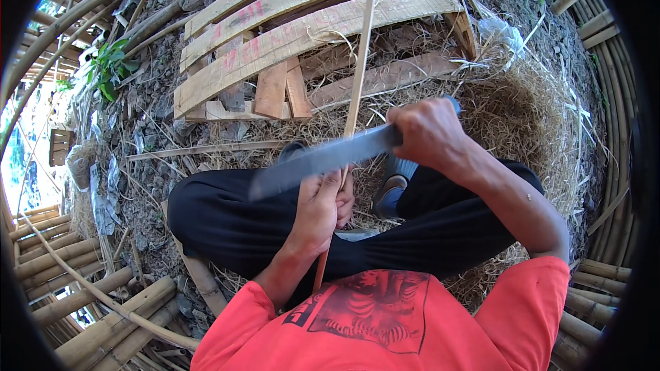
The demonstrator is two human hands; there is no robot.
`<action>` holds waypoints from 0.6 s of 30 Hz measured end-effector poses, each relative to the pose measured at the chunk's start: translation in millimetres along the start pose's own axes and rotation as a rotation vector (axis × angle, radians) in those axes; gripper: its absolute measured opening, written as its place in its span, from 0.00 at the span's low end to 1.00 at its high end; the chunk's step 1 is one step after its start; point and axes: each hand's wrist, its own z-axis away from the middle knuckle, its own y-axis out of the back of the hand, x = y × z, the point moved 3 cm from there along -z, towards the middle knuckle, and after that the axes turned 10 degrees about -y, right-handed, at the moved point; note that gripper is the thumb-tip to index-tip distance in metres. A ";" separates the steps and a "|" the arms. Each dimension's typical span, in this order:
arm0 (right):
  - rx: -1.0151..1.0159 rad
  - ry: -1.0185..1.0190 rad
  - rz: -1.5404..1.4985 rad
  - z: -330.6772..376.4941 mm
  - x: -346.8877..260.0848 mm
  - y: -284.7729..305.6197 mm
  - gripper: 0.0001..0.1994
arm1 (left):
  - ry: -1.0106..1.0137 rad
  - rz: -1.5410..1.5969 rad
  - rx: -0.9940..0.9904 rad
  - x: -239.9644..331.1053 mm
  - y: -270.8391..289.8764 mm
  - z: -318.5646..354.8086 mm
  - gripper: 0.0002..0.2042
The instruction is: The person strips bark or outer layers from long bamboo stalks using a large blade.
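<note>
My left hand (pixel 324 207) is closed round a long, thin bamboo strip (pixel 360 62), which slants up from my lap past the top edge of the view. Above it, my right hand (pixel 429 130) grips the handle of a machete (pixel 323 163). The broad grey blade points left and is blurred by motion. It crosses in front of the strip just over my left fist; whether its edge touches the strip, I cannot tell. The machete's handle is mostly hidden in my right fist.
A wooden pallet (pixel 323 24) lies ahead of my crossed legs. Dry shavings (pixel 509 113) cover the ground to its right. Bamboo poles (pixel 103 302) stand stacked at the lower left, and a bamboo wall (pixel 612 117) rises at the right. A green plant (pixel 113 69) grows at the left.
</note>
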 end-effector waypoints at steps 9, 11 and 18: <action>0.214 -0.178 -0.088 -17.6 41.7 28.5 0.08 | 0.010 0.048 -0.119 -3.5 -3.1 0.6 0.12; -0.005 -0.137 0.025 -5.4 10.3 3.3 0.07 | 0.071 0.087 -0.106 -3.3 -0.8 -3.3 0.12; -0.145 0.111 -0.009 11.3 -23.2 -6.5 0.11 | 0.220 0.191 -0.188 -18.9 14.4 -2.3 0.12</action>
